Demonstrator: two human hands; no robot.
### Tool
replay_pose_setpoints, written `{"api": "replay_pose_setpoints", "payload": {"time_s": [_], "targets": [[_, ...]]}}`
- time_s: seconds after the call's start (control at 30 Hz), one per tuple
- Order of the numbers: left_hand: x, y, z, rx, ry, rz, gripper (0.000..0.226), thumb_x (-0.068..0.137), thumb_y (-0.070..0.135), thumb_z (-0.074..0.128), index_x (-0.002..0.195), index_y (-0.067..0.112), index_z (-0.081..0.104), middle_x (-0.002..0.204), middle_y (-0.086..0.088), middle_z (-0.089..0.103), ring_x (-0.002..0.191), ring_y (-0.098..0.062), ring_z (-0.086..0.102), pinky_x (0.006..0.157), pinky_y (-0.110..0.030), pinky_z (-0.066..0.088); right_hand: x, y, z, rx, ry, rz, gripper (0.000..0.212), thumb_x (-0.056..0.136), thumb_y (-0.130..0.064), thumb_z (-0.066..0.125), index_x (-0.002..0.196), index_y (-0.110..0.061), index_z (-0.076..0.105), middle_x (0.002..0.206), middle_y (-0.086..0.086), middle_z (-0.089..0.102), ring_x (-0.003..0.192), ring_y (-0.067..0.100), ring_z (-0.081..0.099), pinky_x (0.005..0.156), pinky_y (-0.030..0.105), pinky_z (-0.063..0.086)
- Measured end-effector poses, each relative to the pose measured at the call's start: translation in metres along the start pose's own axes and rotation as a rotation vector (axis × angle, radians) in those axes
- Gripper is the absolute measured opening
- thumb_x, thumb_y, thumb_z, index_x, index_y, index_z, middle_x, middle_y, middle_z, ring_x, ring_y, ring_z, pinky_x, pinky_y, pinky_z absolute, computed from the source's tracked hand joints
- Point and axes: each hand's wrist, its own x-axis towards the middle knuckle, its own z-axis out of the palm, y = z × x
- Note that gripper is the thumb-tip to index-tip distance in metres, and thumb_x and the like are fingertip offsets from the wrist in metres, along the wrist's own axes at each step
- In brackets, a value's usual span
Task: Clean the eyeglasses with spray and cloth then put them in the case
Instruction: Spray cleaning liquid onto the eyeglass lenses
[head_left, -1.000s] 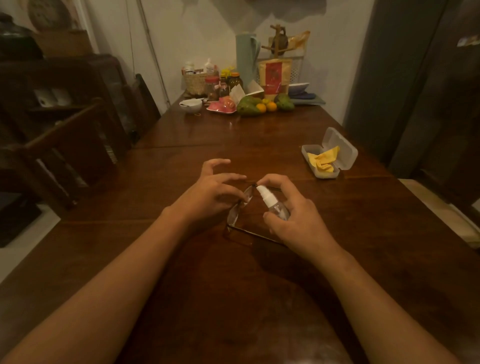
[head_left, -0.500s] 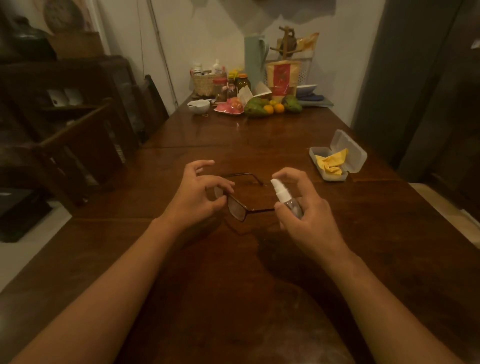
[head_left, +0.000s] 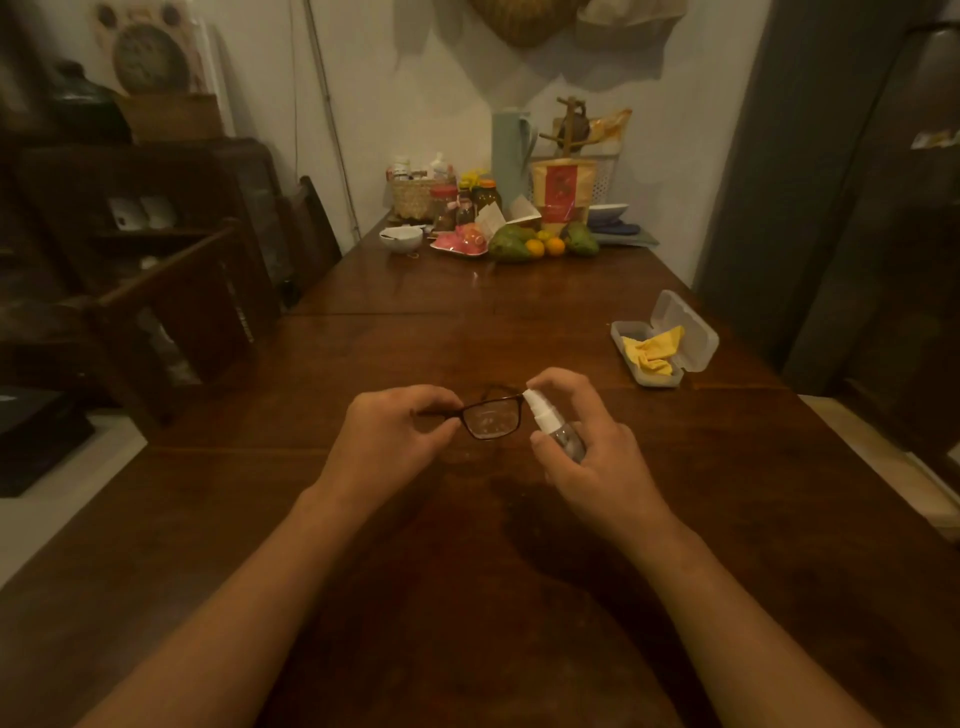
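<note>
At mid-table in the head view, we find the eyeglasses (head_left: 491, 418) held just above the dark wooden table (head_left: 467, 597), one lens turned toward us. We record the left hand (head_left: 395, 436) pinching the frame at its left end, fingers curled close around it. Just right of the glasses, the right hand (head_left: 592, 457) grips a small spray bottle (head_left: 550, 423) with a clear body and white nozzle. Its fingers wrap the body and the forefinger arches over the nozzle top; we cannot tell whether it is pressing. The nozzle sits just beside the lens's right edge.

On the far right of the table we note the eyeglass case (head_left: 685, 327) lying open, lid tilted back, with the yellow cloth (head_left: 652, 353) crumpled inside, well apart from both hands.

At the far end we log fruit (head_left: 511, 244), jars, a woven basket and a pale green jug (head_left: 511, 150).
</note>
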Motion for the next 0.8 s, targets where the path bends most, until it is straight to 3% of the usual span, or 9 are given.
{"api": "replay_pose_setpoints", "payload": {"time_s": [0.13,0.27,0.4,0.5,0.67,0.8], "targets": [[-0.005,0.010,0.000,-0.002,0.031,-0.029,0.026,0.077,0.016,0.081,0.101,0.025,0.077,0.096,0.017,0.072,0.089,0.004,0.067,0.082,-0.022,0.057,0.001,0.002,0.001,-0.031,-0.010,0.004,0.050,0.091,-0.023,0.057,0.122,-0.059,0.044,0.079,-0.018,0.064,0.048,0.008,0.055,0.041,0.019,0.043],[-0.008,0.021,0.002,-0.053,0.014,-0.054,0.027,0.077,0.013,0.081,0.103,0.021,0.077,0.097,0.010,0.074,0.087,0.002,0.069,0.078,-0.022,0.059,0.002,0.005,0.002,-0.077,-0.025,0.021,0.050,0.089,-0.023,0.056,0.122,-0.058,0.044,0.084,-0.023,0.062,0.049,0.004,0.056,0.041,0.015,0.040],[-0.006,0.032,-0.003,-0.085,0.071,-0.061,0.023,0.076,0.014,0.081,0.098,0.021,0.079,0.088,0.017,0.071,0.076,0.005,0.068,0.067,-0.012,0.056,0.002,0.008,0.006,-0.088,-0.047,0.044,0.050,0.084,-0.032,0.056,0.122,-0.061,0.044,0.076,-0.001,0.062,0.055,0.018,0.060,0.042,0.022,0.044],[-0.007,0.036,-0.006,-0.102,0.093,-0.072,0.019,0.076,0.016,0.080,0.094,0.021,0.080,0.084,0.019,0.070,0.076,0.004,0.068,0.063,-0.010,0.054,0.002,0.008,0.009,-0.064,-0.029,0.045,0.049,0.076,-0.043,0.051,0.122,-0.062,0.044,0.073,0.004,0.061,0.054,0.023,0.058,0.041,0.023,0.043],[-0.008,0.036,-0.005,-0.095,0.085,-0.096,0.017,0.076,0.018,0.080,0.093,0.023,0.080,0.084,0.013,0.075,0.073,0.005,0.068,0.064,-0.017,0.057,0.004,0.007,0.008,-0.065,-0.004,0.050,0.050,0.075,-0.042,0.051,0.121,-0.061,0.044,0.082,-0.006,0.064,0.055,0.022,0.059,0.041,0.024,0.044],[-0.009,0.041,-0.001,-0.094,0.059,-0.104,0.016,0.077,0.017,0.080,0.092,0.023,0.080,0.080,0.012,0.075,0.069,0.004,0.068,0.059,-0.011,0.053,0.004,0.000,0.005,-0.059,0.023,0.028,0.047,0.077,-0.041,0.052,0.121,-0.056,0.045,0.095,-0.020,0.062,0.057,0.013,0.062,0.041,0.021,0.045]]}}
